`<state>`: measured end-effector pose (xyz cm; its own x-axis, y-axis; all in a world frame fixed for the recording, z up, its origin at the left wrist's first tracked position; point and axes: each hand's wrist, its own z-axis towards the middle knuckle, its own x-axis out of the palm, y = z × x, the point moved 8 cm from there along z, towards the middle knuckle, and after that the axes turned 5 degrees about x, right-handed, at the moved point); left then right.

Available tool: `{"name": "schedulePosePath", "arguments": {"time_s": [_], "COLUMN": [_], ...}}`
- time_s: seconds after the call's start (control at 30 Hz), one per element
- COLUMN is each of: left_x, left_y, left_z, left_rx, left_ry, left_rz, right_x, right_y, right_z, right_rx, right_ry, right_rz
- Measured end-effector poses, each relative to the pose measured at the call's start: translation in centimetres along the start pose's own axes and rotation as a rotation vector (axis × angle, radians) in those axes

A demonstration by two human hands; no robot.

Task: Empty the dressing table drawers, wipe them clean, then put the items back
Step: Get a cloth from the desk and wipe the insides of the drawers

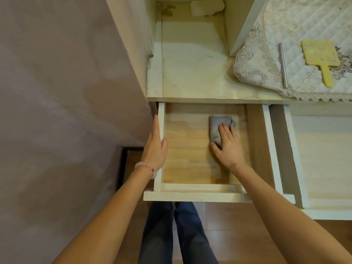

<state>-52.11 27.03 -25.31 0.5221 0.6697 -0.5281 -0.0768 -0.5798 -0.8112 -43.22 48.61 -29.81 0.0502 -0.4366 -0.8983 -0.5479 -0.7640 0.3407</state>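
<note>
The left drawer (196, 196) of the dressing table is pulled out, and its bare wooden bottom holds only a folded grey cloth (217, 128). My right hand (229, 145) lies flat on the cloth, fingers spread, pressing it down on the drawer's right half. My left hand (155, 145) rests along the drawer's left side wall, thumb hooked inside, fingers outside. A second drawer (297, 168) stands open to the right and looks bare.
On the table top a lace-edged quilted mat (257, 73) carries a yellow hand mirror (320, 58) and a slim metal pen (283, 65). A white lump (206, 6) sits at the back of the top. A mauve wall rises close on the left. My legs stand beneath the drawer.
</note>
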Motion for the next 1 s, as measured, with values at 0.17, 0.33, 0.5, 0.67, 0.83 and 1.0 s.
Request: {"name": "schedulePosePath", "arguments": {"time_s": [0.17,0.33,0.5,0.67,0.83,1.0], "left_x": [0.0,-0.2,-0.2,-0.8,-1.4,-1.2], "left_y": [0.6,1.0,1.1,1.2,1.4,0.9], "left_z": [0.3,0.7,0.9,1.3,2.8,3.6], "left_rx": [0.025,0.055,0.098,0.141,0.137,0.187], "left_ry": [-0.039,-0.044,-0.052,-0.055,-0.060,-0.070], "left_rz": [-0.007,-0.046,-0.086,-0.124,-0.158,-0.194], "right_x": [0.4,0.5,1.1,2.9,3.2,3.7], "right_y": [0.4,1.3,4.7,10.6,11.6,12.8], "right_z": [0.4,1.1,2.8,4.1,4.8,5.1], "right_rx": [-0.009,-0.029,-0.047,-0.193,-0.250,-0.346], "right_ry": [-0.074,-0.112,-0.128,-0.099,-0.084,-0.051], "right_rz": [0.041,0.086,0.120,0.112,0.103,0.069]}}
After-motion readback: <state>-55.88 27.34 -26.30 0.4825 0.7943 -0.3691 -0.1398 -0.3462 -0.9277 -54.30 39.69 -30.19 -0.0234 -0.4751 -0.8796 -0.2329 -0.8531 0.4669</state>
